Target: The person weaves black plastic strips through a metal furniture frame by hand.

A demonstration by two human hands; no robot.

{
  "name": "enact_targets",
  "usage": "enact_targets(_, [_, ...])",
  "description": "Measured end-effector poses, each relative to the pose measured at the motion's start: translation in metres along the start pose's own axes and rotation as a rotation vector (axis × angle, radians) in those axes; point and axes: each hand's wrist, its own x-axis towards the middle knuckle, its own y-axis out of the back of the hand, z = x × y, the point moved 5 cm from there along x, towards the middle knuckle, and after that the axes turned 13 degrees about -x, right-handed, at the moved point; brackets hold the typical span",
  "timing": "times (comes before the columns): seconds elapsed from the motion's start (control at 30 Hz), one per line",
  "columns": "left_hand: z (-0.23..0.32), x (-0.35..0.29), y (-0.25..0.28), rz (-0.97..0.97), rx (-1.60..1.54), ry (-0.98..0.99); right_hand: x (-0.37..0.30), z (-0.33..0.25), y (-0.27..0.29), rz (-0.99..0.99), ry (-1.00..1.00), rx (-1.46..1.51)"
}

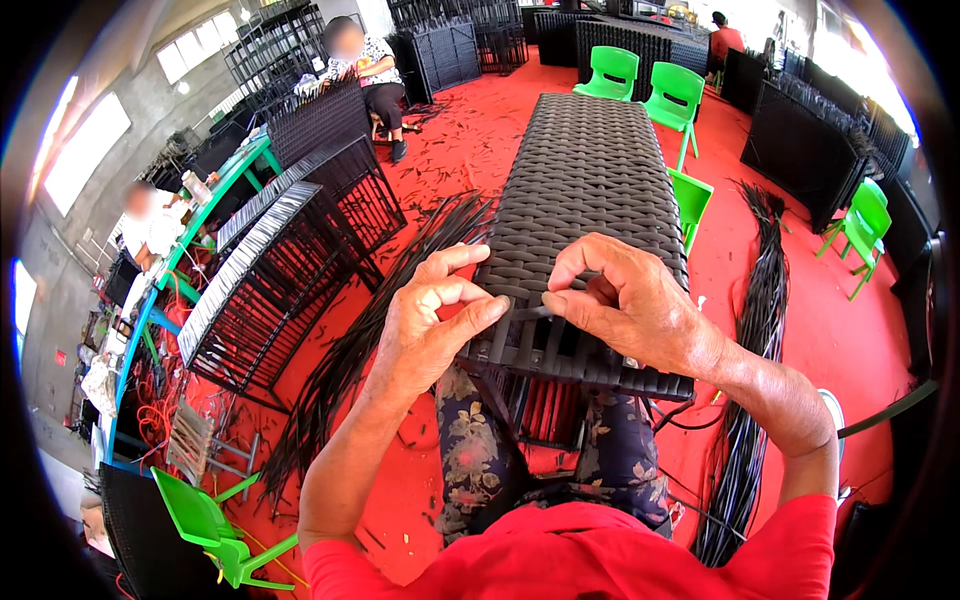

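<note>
Right up front, over a red floor, the black woven piece looks mostly done: the top is covered, only a gappy patch at the near end is left unfilled. A dark strip is pinched by the right hand's fingers; whether it's gripped by the left hand's half-curled ones can't be told.

Bare forearms reach up from the lower frame; at centre, the left hand and right hand face each other, fingers bent, thumbs pointing inward.
</note>
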Motion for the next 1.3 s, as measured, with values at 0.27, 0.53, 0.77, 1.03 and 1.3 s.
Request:
enact_targets(0.27, [-0.018,-0.018,0.02,0.417,-0.777,0.133,-0.02,-0.005,0.003,-0.002,0.213,-0.07])
enact_targets(0.53, [-0.046,-0.043,-0.034,0.363,-1.091,0.291,-0.047,0.002,0.025,-0.069,0.129,-0.115])
enact_targets(0.77, [-0.05,-0.037,-0.109,0.105,-1.414,0.319,-0.085,0.028,0.061,-0.049,0.051,-0.157])
enact_targets(1.03, [-0.034,-0.019,-0.136,-0.039,-1.297,0.285,-0.108,0.044,0.085,-0.016,-0.255,-0.174])
enact_targets(1.3, [-0.034,-0.011,-0.146,-0.189,-1.294,0.198,-0.074,0.015,0.077,-0.082,-0.141,-0.34])
